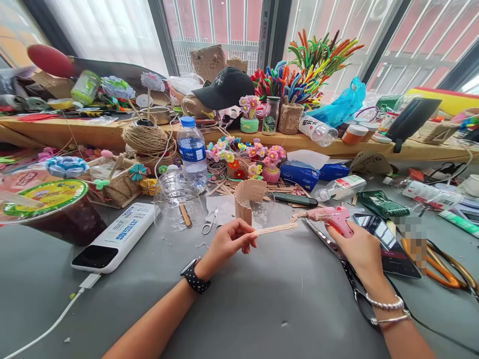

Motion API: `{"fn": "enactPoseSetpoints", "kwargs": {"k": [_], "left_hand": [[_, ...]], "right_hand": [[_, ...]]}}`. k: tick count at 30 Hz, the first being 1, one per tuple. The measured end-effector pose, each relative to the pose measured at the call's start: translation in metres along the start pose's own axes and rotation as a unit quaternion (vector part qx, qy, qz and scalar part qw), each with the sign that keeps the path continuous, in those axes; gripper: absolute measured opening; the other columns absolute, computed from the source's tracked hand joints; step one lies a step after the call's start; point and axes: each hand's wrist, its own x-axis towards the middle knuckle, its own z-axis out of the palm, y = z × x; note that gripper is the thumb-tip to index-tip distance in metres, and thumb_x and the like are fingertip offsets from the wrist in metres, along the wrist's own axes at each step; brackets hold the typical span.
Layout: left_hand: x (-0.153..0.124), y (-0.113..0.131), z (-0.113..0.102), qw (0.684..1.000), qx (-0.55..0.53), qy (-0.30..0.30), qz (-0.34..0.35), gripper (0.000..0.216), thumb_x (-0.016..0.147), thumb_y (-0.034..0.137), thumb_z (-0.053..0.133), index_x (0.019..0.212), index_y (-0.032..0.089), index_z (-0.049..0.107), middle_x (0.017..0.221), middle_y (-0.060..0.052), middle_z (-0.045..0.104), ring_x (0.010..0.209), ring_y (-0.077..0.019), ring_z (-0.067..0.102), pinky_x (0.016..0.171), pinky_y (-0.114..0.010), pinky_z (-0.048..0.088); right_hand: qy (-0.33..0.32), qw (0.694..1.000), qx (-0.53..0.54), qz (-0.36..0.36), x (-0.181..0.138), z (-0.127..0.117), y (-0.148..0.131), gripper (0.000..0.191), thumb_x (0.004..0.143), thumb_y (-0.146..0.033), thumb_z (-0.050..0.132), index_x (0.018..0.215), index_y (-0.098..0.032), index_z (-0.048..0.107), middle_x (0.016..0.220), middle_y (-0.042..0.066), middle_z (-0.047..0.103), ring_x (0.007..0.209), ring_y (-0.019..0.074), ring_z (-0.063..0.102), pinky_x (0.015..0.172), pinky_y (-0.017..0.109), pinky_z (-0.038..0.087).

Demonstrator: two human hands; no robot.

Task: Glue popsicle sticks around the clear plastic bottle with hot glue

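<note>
Between its thumb and fingers my left hand pinches one end of a wooden craft stick, which points to the right. My right hand is wrapped round a pink hot glue gun. The gun's nozzle points left, just above the stick's far end; a small light-coloured piece lies by the tip. Behind the stick stands a clear plastic cup-like piece partly lined with upright wooden sticks. Large black-handled scissors lie under my right hand and wrist.
Small scissors and a cut clear bottle lie left of centre. A white power bank and a dark drink cup stand further left. A tablet and orange-handled pliers are at right. Craft supplies crowd the wooden shelf.
</note>
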Motion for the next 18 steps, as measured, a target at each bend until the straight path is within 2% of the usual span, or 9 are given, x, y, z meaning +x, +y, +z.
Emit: {"fn": "enactPoseSetpoints", "kwargs": {"k": [6,13,15,18], "left_hand": [[0.0,0.0,0.001,0.999,-0.019,0.029,0.005,0.029,0.067,0.037,0.065,0.073,0.012,0.051,0.057,0.001,0.061,0.043,-0.0063,0.05,0.044,-0.02,0.042],[-0.001,-0.002,0.003,0.999,0.003,0.031,0.017,0.029,0.067,0.038,0.064,0.073,0.012,0.053,0.058,0.0,0.061,0.044,-0.0065,0.05,0.045,-0.02,0.044],[-0.001,-0.003,0.003,0.999,0.012,0.038,0.021,0.029,0.067,0.038,0.064,0.073,0.012,0.053,0.058,0.0,0.061,0.044,-0.0064,0.05,0.045,-0.02,0.044],[-0.001,-0.006,0.003,0.999,0.027,0.039,0.027,0.027,0.069,0.037,0.062,0.074,0.012,0.054,0.061,0.0,0.061,0.046,-0.0065,0.051,0.047,-0.02,0.045]], "right_hand": [[-0.006,0.999,-0.023,-0.047,0.004,0.011,0.006,0.041,0.066,-0.058,0.047,0.06,-0.018,0.055,0.055,0.005,0.057,0.045,0.0169,0.047,0.044,0.026,0.032],[-0.024,0.997,-0.051,-0.06,0.005,0.013,0.013,0.05,0.07,-0.063,0.041,0.065,-0.016,0.058,0.062,0.009,0.06,0.053,0.0205,0.052,0.047,0.029,0.035],[0.027,0.994,-0.067,-0.081,0.006,0.014,0.015,0.053,0.071,-0.063,0.041,0.074,-0.014,0.06,0.068,0.011,0.061,0.061,0.0235,0.054,0.052,0.031,0.038],[0.152,0.975,-0.065,-0.149,0.005,0.011,0.012,0.058,0.075,-0.059,0.04,0.095,-0.008,0.058,0.08,0.014,0.061,0.076,0.0264,0.053,0.065,0.036,0.041]]}}
